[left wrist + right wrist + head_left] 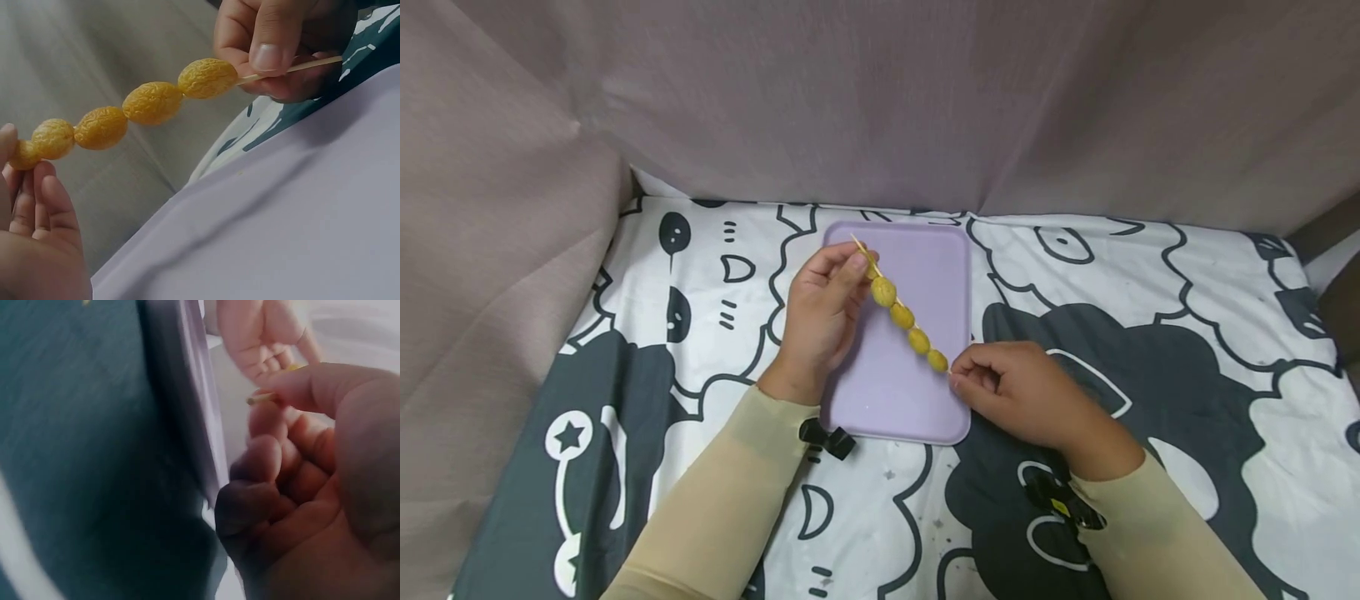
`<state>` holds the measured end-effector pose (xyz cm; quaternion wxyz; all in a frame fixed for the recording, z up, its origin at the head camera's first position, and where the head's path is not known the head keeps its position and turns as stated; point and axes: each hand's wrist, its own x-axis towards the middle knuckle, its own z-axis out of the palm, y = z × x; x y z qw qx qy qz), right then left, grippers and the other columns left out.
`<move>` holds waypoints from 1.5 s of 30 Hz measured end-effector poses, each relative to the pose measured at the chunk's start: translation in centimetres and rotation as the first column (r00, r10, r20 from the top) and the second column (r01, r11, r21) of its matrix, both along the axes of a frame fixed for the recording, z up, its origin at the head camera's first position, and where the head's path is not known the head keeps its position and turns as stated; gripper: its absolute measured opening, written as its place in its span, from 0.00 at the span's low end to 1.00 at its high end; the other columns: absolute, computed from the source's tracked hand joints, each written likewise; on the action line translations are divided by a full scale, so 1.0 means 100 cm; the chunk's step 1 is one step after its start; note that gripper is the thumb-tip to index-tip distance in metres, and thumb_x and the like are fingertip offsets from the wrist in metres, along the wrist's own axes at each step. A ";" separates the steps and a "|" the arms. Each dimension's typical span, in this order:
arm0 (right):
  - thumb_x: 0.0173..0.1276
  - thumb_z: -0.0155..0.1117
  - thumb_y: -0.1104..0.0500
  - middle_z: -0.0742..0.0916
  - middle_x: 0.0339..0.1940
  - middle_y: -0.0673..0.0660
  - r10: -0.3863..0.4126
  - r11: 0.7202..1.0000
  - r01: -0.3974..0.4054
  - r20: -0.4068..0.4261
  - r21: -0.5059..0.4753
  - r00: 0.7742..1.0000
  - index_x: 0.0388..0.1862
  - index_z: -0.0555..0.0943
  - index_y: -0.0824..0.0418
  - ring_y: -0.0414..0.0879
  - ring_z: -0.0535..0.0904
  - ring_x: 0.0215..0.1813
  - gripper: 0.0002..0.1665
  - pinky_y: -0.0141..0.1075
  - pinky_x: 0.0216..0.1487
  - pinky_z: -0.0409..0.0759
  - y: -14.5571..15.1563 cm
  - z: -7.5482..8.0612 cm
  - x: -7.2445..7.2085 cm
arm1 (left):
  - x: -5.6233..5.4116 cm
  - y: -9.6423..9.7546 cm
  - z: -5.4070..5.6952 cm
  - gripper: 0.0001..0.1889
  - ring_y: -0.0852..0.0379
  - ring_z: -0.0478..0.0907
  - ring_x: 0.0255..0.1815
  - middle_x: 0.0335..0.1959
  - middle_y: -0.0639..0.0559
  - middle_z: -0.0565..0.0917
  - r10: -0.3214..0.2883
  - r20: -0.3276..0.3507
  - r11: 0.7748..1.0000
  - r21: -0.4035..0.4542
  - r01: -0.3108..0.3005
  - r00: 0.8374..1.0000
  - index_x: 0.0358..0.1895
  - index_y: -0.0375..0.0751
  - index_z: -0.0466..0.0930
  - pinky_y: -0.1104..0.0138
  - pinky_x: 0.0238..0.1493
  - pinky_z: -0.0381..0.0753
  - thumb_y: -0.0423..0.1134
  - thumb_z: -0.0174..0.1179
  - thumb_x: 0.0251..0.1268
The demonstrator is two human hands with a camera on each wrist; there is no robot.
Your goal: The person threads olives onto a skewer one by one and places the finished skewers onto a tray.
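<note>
A thin wooden skewer (259, 399) carries several wrinkled yellow fruits (153, 103) in a row, possibly dried plums or dates. It slants above a lilac tray (895, 417). My left hand (827, 304) pinches the fruit at the skewer's far end between thumb and fingers; a bit of the stick pokes out past it in the head view. At the lower end, my right hand (1018, 392) grips the bare stick between thumb and forefinger. Its stick end juts out from the fingertips in the right wrist view. Most of the endmost fruit is covered by the left fingers.
The tray lies on a white and dark grey cartoon-print cloth (715, 417). A grey-beige curtain (850, 100) hangs behind and at the left. Black straps with small mounts (827, 437) sit at both sleeve cuffs.
</note>
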<state>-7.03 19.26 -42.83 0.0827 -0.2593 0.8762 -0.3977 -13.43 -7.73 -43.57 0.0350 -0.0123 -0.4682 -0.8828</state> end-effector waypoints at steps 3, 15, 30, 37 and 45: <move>0.74 0.78 0.61 0.84 0.26 0.39 -0.010 0.999 0.010 0.002 0.034 1.000 0.36 0.91 0.48 0.33 0.77 0.29 0.08 0.29 0.30 0.80 -0.005 0.007 0.003 | -0.001 -0.001 -0.003 0.14 0.63 0.85 0.40 0.44 0.54 0.92 -0.008 0.040 1.000 -0.016 0.008 0.999 0.47 0.49 0.90 0.74 0.44 0.89 0.25 0.59 0.85; 0.77 0.77 0.57 0.81 0.21 0.41 -0.093 0.981 0.084 0.045 0.174 0.995 0.34 0.90 0.50 0.35 0.74 0.26 0.08 0.29 0.26 0.74 -0.023 0.018 0.017 | -0.007 -0.001 -0.014 0.22 0.60 0.86 0.41 0.48 0.53 0.91 -0.091 0.235 0.989 -0.096 0.116 0.968 0.73 0.24 0.79 0.71 0.46 0.91 0.28 0.65 0.82; 0.81 0.68 0.59 0.76 0.18 0.47 -0.260 0.934 0.243 0.036 0.261 0.965 0.27 0.83 0.53 0.43 0.74 0.24 0.17 0.32 0.23 0.68 -0.035 0.017 0.019 | -0.004 -0.002 -0.013 0.25 0.56 0.86 0.52 0.76 0.33 0.82 -0.128 0.301 0.954 -0.224 0.201 0.945 0.77 0.32 0.78 0.69 0.49 0.89 0.34 0.64 0.82; 0.82 0.66 0.59 0.75 0.16 0.49 -0.289 0.917 0.265 0.036 0.298 0.957 0.25 0.82 0.54 0.45 0.74 0.23 0.19 0.33 0.22 0.67 -0.038 0.021 0.009 | -0.004 -0.001 -0.011 0.24 0.56 0.86 0.49 0.70 0.32 0.83 -0.129 0.293 0.942 -0.262 0.209 0.947 0.73 0.29 0.80 0.68 0.47 0.89 0.35 0.66 0.81; 0.82 0.65 0.60 0.76 0.16 0.50 -0.310 0.898 0.270 0.064 0.346 0.949 0.20 0.80 0.55 0.47 0.76 0.24 0.24 0.35 0.23 0.69 -0.047 0.024 0.001 | -0.005 -0.001 -0.012 0.20 0.56 0.87 0.47 0.63 0.39 0.87 -0.090 0.264 0.962 -0.227 0.153 0.960 0.68 0.28 0.83 0.68 0.44 0.89 0.35 0.65 0.80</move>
